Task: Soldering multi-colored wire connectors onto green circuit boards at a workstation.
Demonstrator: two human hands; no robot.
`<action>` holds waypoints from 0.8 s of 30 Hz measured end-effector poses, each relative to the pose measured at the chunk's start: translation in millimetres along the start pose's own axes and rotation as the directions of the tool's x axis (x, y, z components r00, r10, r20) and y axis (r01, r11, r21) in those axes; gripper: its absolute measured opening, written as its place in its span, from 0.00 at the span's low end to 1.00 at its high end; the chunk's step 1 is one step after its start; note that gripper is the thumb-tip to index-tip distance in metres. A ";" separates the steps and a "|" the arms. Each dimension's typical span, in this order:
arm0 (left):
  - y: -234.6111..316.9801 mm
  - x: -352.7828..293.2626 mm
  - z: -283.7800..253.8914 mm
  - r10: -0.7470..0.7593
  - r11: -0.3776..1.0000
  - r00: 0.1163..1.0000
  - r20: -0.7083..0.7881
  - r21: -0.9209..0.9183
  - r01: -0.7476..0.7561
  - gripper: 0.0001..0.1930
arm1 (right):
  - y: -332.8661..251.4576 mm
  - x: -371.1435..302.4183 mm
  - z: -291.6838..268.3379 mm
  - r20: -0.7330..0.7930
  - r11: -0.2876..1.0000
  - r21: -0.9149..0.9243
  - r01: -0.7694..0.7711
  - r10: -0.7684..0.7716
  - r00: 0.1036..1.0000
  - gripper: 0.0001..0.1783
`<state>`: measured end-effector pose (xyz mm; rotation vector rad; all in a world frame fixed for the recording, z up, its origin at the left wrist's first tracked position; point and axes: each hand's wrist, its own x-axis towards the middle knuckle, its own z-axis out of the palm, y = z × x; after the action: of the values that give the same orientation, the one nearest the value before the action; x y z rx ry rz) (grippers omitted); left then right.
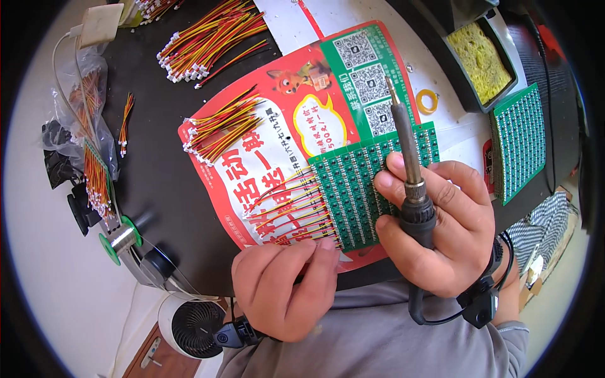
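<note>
My right hand (450, 233) is closed around the black handle of a soldering iron (410, 151), whose metal tip points up and away above the poster. Beneath it lies a green circuit board panel (353, 189) with rows of small components. Several red, yellow and black wires (293, 211) run out from the panel's left edge. At the panel's lower left corner my left hand (283, 283) is pinched closed, its thumb and forefinger close to the wire ends. Whatever is between those fingertips is hidden. The right fingers cover part of the panel.
A red printed poster (220, 189) lies under the panel, with a wire bundle (224, 126) on it. More connector wires (211, 41) lie behind. At right are a yellow sponge (479, 60) in a black holder and stacked green boards (520, 145). A solder spool (121, 239) stands left.
</note>
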<state>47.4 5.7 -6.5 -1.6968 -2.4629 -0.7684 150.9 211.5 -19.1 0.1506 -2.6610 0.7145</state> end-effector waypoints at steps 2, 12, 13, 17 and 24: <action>0.5 1.4 0.7 -0.018 1.000 1.000 0.020 0.021 0.018 0.18 | 0.0 0.3 1.0 0.000 1.000 0.004 0.003 -0.003 1.000 0.12; -3.0 3.0 3.9 -0.026 1.000 0.999 -0.022 0.011 0.026 0.17 | 0.5 -0.9 0.3 0.014 1.000 -0.020 0.003 -0.002 1.000 0.12; -2.8 4.8 4.5 -0.034 0.999 0.999 -0.008 0.022 0.034 0.17 | 0.5 -0.7 -0.2 0.013 1.000 -0.022 0.003 -0.003 1.000 0.12; -2.2 4.1 2.0 -0.092 0.995 0.995 0.031 0.037 0.090 0.17 | -0.8 1.1 -0.2 0.007 1.000 -0.020 0.001 -0.001 1.000 0.12; -3.8 8.6 4.9 -0.082 0.996 0.996 -0.028 0.032 0.083 0.15 | -1.1 3.3 4.0 -0.034 0.999 -0.043 0.000 -0.002 0.999 0.08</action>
<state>41.8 14.2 -9.5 -1.5727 -2.5271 -0.7487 146.7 208.5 -20.5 0.1272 -2.6411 0.6537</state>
